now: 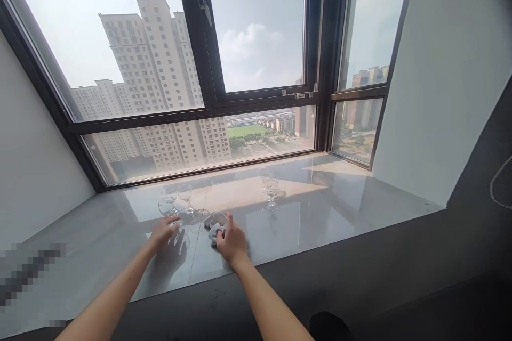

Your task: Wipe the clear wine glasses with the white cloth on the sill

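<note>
Both my arms reach out over a glossy grey window sill (320, 213). My left hand (163, 232) rests on the sill with its fingers curled at the foot of a clear stemmed glass (166, 208); I cannot see whether it grips the glass. Two more stemmed glasses (184, 195) stand just behind it. My right hand (231, 240) is closed on a crumpled grey cloth (214, 233) lying on the sill. Further right, two stemmed glasses (271, 193) stand apart from both hands.
A large dark-framed window (208, 101) rises behind the sill, with tower blocks outside. White walls (440, 80) close the sill in at the left and right. A dark floor (400, 287) lies in front of the sill edge.
</note>
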Demonstrator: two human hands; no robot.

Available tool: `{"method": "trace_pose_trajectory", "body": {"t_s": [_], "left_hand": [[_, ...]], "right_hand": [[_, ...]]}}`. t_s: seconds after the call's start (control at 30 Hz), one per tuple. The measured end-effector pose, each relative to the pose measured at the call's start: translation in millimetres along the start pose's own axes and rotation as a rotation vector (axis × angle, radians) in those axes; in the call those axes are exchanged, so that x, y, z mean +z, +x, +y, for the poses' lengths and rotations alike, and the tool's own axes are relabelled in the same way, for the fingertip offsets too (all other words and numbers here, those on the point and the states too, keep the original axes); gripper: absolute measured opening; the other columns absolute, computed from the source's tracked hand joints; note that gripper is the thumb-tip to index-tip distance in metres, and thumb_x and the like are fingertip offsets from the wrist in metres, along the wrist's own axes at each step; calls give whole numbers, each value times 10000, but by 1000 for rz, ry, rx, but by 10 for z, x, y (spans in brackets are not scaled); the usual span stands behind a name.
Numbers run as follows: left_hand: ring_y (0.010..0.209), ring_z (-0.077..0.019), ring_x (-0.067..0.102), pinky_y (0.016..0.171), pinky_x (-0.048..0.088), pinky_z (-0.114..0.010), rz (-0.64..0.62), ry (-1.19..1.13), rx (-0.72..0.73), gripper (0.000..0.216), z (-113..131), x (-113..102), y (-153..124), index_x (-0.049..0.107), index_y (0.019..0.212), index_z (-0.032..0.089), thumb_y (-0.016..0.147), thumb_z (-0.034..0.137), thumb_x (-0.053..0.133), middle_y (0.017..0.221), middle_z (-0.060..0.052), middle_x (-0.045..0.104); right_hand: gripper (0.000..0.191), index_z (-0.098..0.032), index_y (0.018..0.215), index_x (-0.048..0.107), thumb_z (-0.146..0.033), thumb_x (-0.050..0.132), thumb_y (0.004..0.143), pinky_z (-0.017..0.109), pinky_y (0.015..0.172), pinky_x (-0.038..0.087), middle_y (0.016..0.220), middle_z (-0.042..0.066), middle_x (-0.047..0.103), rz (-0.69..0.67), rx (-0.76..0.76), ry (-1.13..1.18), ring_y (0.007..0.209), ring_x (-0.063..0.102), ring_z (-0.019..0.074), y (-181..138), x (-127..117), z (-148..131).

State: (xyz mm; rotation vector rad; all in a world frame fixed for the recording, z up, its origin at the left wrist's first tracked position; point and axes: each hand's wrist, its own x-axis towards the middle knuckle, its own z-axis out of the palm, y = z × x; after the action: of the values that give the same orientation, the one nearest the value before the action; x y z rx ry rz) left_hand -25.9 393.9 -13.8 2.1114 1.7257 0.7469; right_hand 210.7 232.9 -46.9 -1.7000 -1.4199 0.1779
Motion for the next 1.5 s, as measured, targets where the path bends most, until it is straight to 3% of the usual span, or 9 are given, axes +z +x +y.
{"method": "trace_pose_trajectory", "body": {"t_s": [0.1,0.17,0.3,0.5,0.67,1.0,1.2,1.37,1.5], "left_hand": [[1100,-288,603,988,453,-390,-68,130,95,299,10,114,-203,734,930,179,734,277,531,1070,-102,664],[1131,-297,577,997,436,-401,-98,214,164,348,0,192,-369,732,1024,190,742,277,547,1117,-110,655],[1261,-327,482,1034,396,-440,-33,313,219,438,27,286,-700,676,1197,222,797,363,567,1240,-129,610],[1225,-341,504,974,432,-469,15,306,286,391,310,376,-1108,701,1120,230,896,448,466,1167,-144,632],[1228,-322,496,978,436,-453,39,281,404,369,499,458,-1349,665,1143,232,903,447,486,1175,-138,620],[1220,-289,516,1041,395,-433,78,289,393,287,616,412,-1487,660,1095,233,898,383,516,1138,-105,643],[1195,-279,533,1024,392,-406,50,290,304,277,687,405,-1504,659,1081,232,891,381,524,1125,-105,651],[1170,-281,550,1003,393,-400,68,296,277,256,713,389,-1528,660,1047,227,891,381,528,1114,-110,656],[1146,-282,565,975,406,-393,74,276,286,253,712,380,-1554,658,1014,223,908,392,502,1067,-110,664]], "right_hand": [[536,-192,1365,403,-226,517,842,293,724,424,1001,71,665,0,-1,-1,905,628,232,-4,-8,-8],[543,-191,1369,397,-228,519,842,291,728,426,997,71,663,-3,-1,4,905,628,230,-2,-8,-10],[559,-188,1390,373,-231,514,851,292,752,427,1013,78,662,-8,5,17,929,628,227,9,2,-1],[617,-177,1445,283,-227,495,868,297,732,431,1016,86,658,8,8,49,908,627,228,-3,6,14],[653,-183,1459,240,-195,492,857,306,751,435,1023,85,651,55,2,98,918,623,229,-12,9,21],[668,-187,1468,240,-228,504,855,301,752,430,1048,78,651,22,-18,65,933,621,227,-44,-1,18],[779,-162,1506,203,-292,565,829,331,840,442,1157,123,637,-8,-12,10,1060,597,259,-67,-20,-25],[879,-145,1538,157,-296,595,791,396,991,380,1325,175,553,-51,-64,-61,1243,495,301,-49,15,-18],[908,-133,1549,131,-326,591,790,396,985,375,1325,176,563,-128,-56,-66,1224,513,309,-38,32,-6]]}}
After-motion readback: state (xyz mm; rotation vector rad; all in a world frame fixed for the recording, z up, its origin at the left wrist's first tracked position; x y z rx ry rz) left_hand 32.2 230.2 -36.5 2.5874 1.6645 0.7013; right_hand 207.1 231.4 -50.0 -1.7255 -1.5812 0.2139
